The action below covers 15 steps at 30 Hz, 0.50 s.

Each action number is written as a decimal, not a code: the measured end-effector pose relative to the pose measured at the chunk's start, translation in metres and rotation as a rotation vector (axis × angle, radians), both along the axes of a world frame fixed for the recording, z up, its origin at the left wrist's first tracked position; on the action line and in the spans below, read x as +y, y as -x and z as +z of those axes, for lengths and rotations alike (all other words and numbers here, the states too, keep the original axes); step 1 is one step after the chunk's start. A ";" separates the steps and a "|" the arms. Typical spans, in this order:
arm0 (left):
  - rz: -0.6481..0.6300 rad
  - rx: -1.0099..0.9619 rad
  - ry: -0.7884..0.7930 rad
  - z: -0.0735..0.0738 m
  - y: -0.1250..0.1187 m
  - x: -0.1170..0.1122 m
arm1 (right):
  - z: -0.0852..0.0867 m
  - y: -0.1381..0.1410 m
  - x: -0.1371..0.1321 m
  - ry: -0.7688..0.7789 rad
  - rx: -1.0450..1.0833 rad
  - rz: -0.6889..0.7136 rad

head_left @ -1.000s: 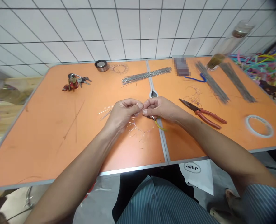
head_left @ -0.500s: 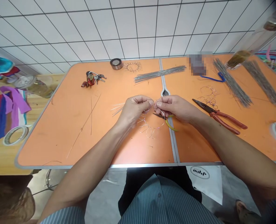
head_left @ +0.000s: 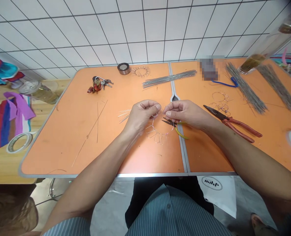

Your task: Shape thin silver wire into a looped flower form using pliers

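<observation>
Between my hands hangs a thin wire ring [head_left: 159, 134] with small wire loops and spikes along its left and lower edge. My left hand [head_left: 145, 113] is closed, thumb and forefinger pinching the ring's upper left. My right hand [head_left: 181, 111] is closed in a pinch at the ring's upper right, close to the left fingertips. Under the right hand lie small pliers with yellow handles [head_left: 181, 131], partly hidden by the fingers. Several loose wires [head_left: 124, 114] stick out behind my left hand.
Bundles of straight wire [head_left: 170, 78] lie at the back and right. Red-handled pliers [head_left: 231, 123] rest right of my hands, near curled wire pieces [head_left: 220, 106]. Keys [head_left: 99, 84] and a tape roll [head_left: 123, 68] are at the back left. A metal-edged seam [head_left: 182, 154] divides the orange table.
My right fingers have shifted slightly right, away from the left fingertips. The ring's right side sits a little lower, and the whole view has moved slightly.
</observation>
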<state>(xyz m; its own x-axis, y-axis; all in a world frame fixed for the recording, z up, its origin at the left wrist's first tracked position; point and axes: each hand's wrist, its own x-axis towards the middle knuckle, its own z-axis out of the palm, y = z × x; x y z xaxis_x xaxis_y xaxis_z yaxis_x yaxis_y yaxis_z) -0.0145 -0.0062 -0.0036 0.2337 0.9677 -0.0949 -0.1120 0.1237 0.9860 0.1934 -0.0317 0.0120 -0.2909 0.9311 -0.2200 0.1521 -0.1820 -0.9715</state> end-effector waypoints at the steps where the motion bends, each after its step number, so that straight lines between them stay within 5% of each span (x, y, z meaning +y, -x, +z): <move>1: 0.002 0.000 0.003 0.000 0.000 0.000 | 0.002 0.000 0.000 -0.009 -0.024 -0.008; 5: 0.008 0.016 0.021 0.000 0.002 0.003 | 0.016 -0.007 -0.001 -0.144 -0.261 -0.062; 9: 0.033 0.003 0.040 0.002 0.006 0.005 | 0.027 -0.019 -0.023 -0.386 -0.805 -0.057; 15: 0.036 -0.015 0.023 0.007 0.011 0.007 | 0.013 -0.016 -0.071 -0.459 -1.415 0.160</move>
<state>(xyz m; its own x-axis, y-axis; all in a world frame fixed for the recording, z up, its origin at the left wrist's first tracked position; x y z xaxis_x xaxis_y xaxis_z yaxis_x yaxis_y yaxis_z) -0.0254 0.0005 0.0032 0.2005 0.9730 -0.1140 -0.1314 0.1420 0.9811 0.2097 -0.1031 0.0248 -0.1954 0.9752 -0.1040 0.9796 0.1991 0.0266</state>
